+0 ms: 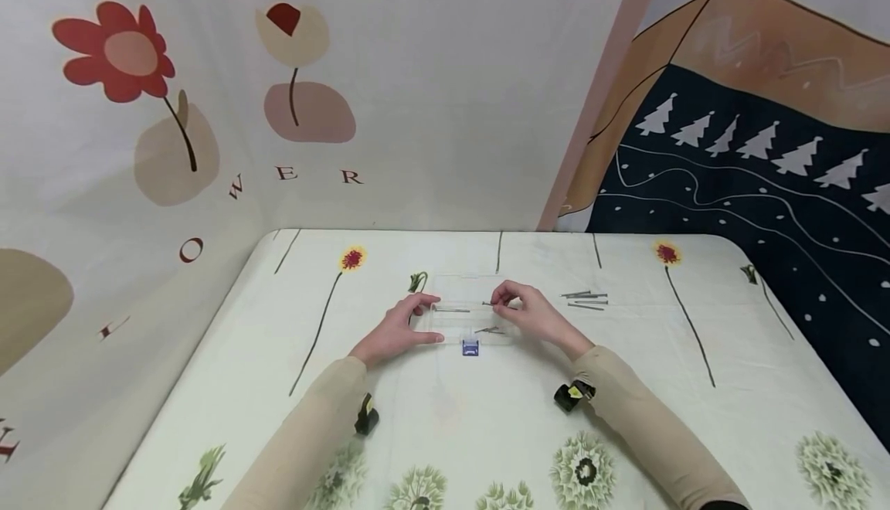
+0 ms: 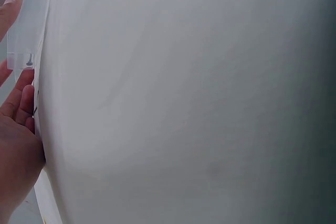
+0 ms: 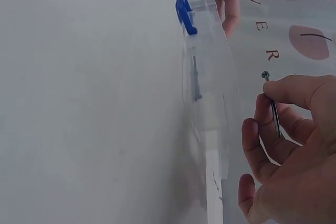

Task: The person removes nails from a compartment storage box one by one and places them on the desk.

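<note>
While the right hand (image 1: 534, 311) pinches a screw (image 3: 275, 115), the left hand (image 1: 395, 331) grips the box (image 3: 214, 59), short of the counter's (image 1: 556, 253) far edge; its transparent walls barely show.

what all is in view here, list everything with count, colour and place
box: 1, clear, mid-table
latch: 1, blue, box's near edge
boxed screws: several, grey, inside box
loose screws: several, grey, right of box
held screw: 1, grey, in right fingers
tablecloth: 1, white, flower-printed, beneath box
flower backdrop: 1, white with red, behind and left
tree backdrop: 1, navy and tan, right
wrist devices: 2, black with yellow, by wrists
sleeves: 2, beige, both arms
left fingers: bare, gripping box's left end
right fingers: bare, pinching held screw
</note>
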`<state>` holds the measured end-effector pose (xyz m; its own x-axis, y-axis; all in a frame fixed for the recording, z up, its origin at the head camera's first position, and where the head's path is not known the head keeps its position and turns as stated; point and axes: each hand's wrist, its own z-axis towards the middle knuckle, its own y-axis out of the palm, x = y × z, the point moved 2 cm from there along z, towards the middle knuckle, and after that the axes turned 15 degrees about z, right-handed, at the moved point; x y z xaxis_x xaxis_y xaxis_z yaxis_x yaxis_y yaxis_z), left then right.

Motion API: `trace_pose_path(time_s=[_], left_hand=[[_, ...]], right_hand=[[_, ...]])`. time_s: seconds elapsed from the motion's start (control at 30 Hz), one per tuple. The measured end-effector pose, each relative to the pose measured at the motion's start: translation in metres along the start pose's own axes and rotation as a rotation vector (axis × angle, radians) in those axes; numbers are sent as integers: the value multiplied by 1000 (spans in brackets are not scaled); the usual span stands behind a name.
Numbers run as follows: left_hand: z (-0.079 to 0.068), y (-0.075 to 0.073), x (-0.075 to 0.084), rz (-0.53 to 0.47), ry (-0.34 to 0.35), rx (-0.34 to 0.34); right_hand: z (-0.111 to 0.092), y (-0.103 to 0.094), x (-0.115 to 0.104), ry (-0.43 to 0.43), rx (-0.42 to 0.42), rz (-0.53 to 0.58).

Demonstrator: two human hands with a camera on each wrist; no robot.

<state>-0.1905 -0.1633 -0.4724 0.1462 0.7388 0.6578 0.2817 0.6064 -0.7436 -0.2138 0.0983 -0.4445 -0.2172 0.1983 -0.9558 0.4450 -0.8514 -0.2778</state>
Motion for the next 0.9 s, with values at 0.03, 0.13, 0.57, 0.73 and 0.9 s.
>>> trace_pose_path(time_s=[0.03,0.13,0.57,0.73,0.9], left_hand=[[0,0,0,0,1,0],[0,1,-1,-6,-3,-7],[1,1,1,7,4,-10],[-1,0,1,1,-1,-13],[-1,0,0,-6,0,-17]], right_hand=[[-2,-2,1,2,3,0],[-7,-9,3,14,13,-11],[-28,-35,13,44,30,-91],[-34,-42,17,47,28,-109],[-39,-50,20,47,26,-116]])
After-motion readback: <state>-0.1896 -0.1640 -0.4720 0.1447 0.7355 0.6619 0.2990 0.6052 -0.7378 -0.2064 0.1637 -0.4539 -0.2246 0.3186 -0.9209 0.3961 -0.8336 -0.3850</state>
